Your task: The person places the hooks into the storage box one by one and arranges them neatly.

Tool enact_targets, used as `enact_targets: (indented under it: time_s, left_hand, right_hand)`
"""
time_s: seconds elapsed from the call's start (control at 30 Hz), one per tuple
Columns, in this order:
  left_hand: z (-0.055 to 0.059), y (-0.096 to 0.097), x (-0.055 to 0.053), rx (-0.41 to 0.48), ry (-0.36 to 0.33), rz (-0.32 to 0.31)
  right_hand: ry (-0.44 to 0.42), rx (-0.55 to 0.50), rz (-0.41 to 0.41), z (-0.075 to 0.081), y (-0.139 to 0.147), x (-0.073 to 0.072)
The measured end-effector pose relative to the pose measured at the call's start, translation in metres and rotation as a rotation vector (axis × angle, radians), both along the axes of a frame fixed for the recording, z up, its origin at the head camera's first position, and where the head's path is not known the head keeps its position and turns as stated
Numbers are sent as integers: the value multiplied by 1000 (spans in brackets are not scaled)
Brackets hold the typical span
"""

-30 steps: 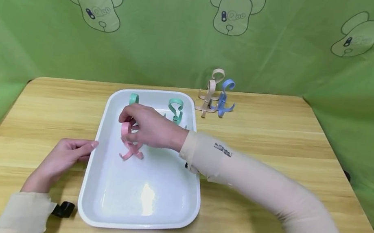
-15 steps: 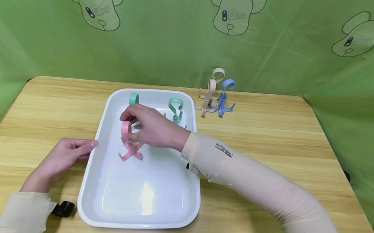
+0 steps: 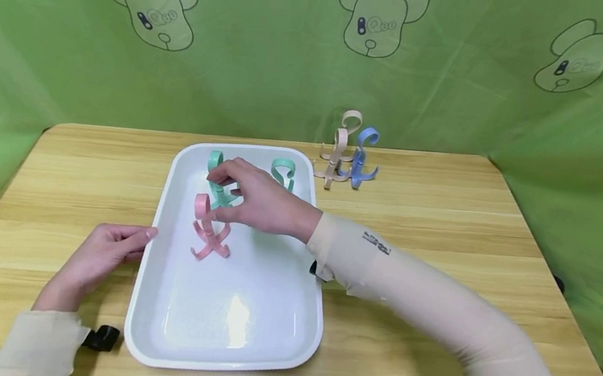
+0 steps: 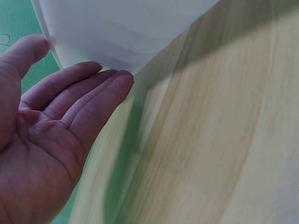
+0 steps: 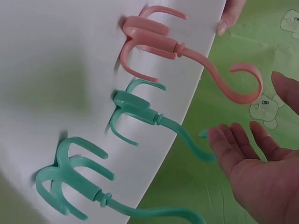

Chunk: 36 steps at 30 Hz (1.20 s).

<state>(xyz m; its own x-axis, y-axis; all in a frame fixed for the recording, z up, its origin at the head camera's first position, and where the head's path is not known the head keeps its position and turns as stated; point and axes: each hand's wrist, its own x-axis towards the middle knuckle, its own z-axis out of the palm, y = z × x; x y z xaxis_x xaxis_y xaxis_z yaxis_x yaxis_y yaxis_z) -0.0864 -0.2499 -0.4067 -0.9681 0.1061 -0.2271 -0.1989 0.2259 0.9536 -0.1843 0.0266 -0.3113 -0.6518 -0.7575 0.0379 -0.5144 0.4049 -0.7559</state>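
In the head view a pink multi-prong hanging hook (image 3: 211, 239) stands upright in the white tray (image 3: 229, 335), its curled end on top. My right hand (image 3: 260, 198) is just above and behind it, thumb and fingers spread with nothing held. The right wrist view shows the pink hook (image 5: 154, 39) apart from the thumb, and a green hanging hook (image 5: 140, 109) with its curled end partly behind my fingertips. Another green hook (image 5: 77, 179) stands farther along. My left hand (image 3: 108, 249) holds the tray's left side, thumb at the rim and fingers against the outer wall.
Two beige hooks (image 3: 337, 154) and a blue hook (image 3: 359, 168) stand on the wooden table (image 3: 421, 221) behind the tray's right corner. A green curtain (image 3: 270, 89) hangs around the table's back and sides. A black wrist mount (image 3: 103, 338) sits beside the tray's lower left corner.
My right hand has let go of the pink hook and moved slightly back and to the right. The pink hook stays standing in the tray. My left hand has not moved.
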Motion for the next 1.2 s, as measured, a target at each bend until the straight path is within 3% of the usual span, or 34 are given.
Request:
enact_targets:
  time_s: [0.2,0.4,1.2]
  left_hand:
    - [0,-1,0,5,-10,6]
    - [1,0,-1,2,-6,1]
    - [0,1,0,-36,-13,-13]
  right_hand:
    - [-65,-104,-12,3,10,-2]
    - [-88,-143,-24,4,21,0]
    - [-64,-322,-110,11,79,-1]
